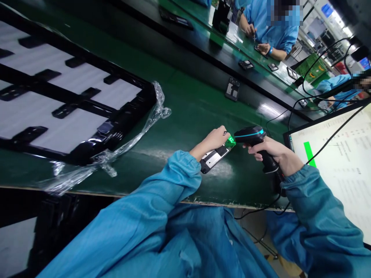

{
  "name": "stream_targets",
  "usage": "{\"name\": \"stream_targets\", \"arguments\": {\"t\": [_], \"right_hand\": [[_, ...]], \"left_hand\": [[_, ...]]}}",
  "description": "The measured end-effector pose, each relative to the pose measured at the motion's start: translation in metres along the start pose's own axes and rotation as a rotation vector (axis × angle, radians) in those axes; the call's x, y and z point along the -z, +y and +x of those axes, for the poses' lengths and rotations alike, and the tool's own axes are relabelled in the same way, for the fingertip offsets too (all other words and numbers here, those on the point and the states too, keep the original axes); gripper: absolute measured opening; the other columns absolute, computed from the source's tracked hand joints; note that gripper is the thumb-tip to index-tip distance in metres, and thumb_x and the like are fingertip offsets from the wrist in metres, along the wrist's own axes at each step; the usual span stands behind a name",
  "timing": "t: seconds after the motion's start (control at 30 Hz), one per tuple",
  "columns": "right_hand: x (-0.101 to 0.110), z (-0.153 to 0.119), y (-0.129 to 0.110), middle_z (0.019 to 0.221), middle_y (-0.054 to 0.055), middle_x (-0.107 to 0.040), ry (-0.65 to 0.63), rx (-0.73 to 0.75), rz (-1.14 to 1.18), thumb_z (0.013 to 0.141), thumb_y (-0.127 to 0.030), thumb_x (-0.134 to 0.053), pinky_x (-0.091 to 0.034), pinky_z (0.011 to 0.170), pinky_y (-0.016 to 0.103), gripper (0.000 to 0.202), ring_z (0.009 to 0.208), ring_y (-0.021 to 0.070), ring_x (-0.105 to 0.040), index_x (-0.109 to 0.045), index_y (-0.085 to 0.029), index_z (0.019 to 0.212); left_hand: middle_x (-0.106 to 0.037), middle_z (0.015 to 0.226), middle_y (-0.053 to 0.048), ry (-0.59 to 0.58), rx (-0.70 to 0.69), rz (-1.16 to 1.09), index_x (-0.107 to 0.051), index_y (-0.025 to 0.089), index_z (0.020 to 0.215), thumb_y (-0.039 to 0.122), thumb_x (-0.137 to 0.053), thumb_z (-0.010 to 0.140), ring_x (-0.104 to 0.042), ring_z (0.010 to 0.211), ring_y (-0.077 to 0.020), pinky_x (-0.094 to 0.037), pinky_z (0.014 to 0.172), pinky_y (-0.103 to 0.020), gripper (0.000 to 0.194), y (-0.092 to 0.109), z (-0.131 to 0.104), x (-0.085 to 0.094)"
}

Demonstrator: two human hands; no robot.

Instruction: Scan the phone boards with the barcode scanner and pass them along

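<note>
My right hand [271, 150] is wrapped round the handle of a black barcode scanner [251, 134] with a blue stripe. The scanner's nose points left and throws green light on the far end of an opened phone [214, 159]. Against that same end, my left hand [216, 137] has its fingers curled on the phone's edge. The phone lies slanted above the green bench, its silvery inner plate showing. Part of its far end is hidden by my left fingers.
A large black tray [121, 112] with white compartments and crumpled plastic wrap [158, 104] covers the left. Another opened phone [232, 88] rests farther back, beside a dark conveyor [203, 61]. A monitor [342, 162] stands at right, with cables around. A co-worker [269, 31] handles a phone across the line.
</note>
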State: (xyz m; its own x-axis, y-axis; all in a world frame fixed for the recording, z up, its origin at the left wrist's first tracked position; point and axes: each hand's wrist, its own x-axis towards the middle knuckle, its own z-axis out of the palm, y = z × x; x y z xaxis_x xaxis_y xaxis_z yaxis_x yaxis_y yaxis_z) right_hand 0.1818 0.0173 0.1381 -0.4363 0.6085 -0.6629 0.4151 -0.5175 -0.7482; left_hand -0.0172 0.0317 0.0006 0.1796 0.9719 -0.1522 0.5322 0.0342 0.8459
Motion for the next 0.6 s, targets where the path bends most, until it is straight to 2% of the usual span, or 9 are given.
{"name": "stream_targets", "arguments": {"t": [0.27,0.6], "right_hand": [[-0.0002,-0.0031,-0.0001,0.064,-0.001,-0.057,0.023,0.008,0.001,0.062,-0.008,-0.074,-0.038,0.038,0.020,0.026,0.043,0.0067,-0.044,-0.062,-0.013,0.085],[0.0022,-0.0076,-0.0018,0.061,-0.002,-0.056,0.016,0.010,0.003,0.062,-0.008,-0.074,-0.038,0.038,0.020,0.026,0.042,0.0072,-0.044,-0.062,-0.013,0.084]], "left_hand": [[-0.068,0.088,-0.011,-0.003,0.013,-0.002,-0.058,0.018,0.093,0.030,-0.044,0.091,-0.062,0.080,-0.0239,-0.039,0.066,-0.031,0.018,-0.0008,0.0034,0.0008],[-0.069,0.091,-0.012,0.008,0.012,0.003,-0.058,0.017,0.094,0.032,-0.045,0.091,-0.063,0.082,-0.0249,-0.039,0.067,-0.031,0.021,-0.0052,0.0057,-0.0026]]}}
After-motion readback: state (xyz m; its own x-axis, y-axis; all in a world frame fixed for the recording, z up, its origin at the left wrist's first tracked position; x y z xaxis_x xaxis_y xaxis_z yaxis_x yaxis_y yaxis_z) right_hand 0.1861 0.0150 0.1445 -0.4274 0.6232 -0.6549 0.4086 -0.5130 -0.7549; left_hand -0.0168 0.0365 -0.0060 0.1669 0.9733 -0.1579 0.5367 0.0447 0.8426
